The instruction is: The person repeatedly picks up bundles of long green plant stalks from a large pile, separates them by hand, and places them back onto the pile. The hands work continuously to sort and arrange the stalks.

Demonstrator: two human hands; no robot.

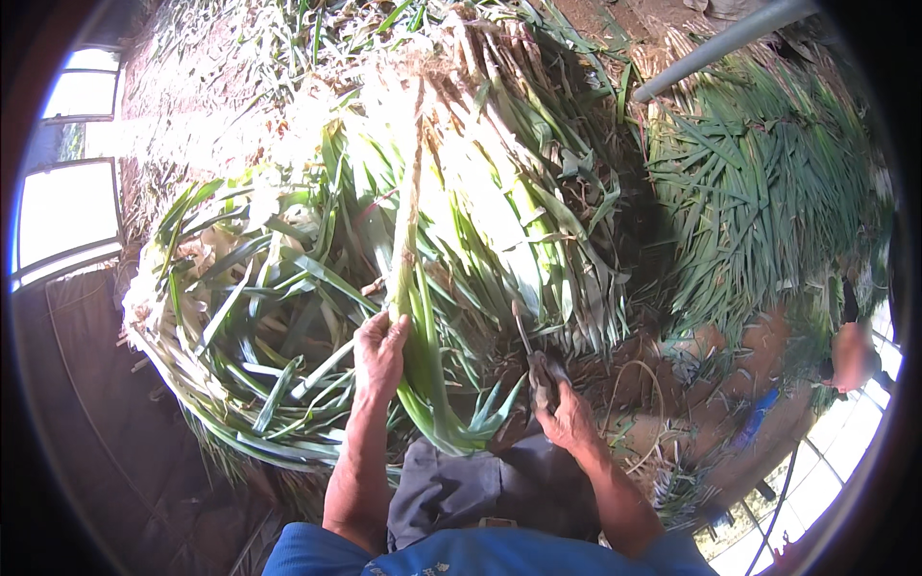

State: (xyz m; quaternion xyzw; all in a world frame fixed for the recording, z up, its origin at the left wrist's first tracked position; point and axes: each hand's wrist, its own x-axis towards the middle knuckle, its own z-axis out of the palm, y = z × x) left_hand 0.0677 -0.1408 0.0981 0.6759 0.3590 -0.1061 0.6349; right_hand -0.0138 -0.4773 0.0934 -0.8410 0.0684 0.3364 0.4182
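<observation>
The left hand (381,351) is closed around a leek (406,254), gripping it where the pale stalk gives way to green leaves. The leek stands out in front of the person, its long stalk running up and away from the hand to a rooty end over the heap, its leaves dropping toward the lap and bending to the right at their tips. The right hand (573,420) grips the dark handle of a knife-like tool (535,355), whose narrow blade points up and slightly left, well apart from the leek.

Beyond both hands lies a large heap of leeks (509,192), roots at the far end and leaves toward the person, part of it washed out by bright sunlight. Left of the left hand is a curved pile (230,331), pale ends along its outer side and leaves crossing its middle. Farther off to the right, a greener stack (759,206) lies beneath a grey pole (725,48). Something blue (757,418), blurred, rests on the brown ground (687,389). The person wears dark trousers (447,490) and a blue top (499,554).
</observation>
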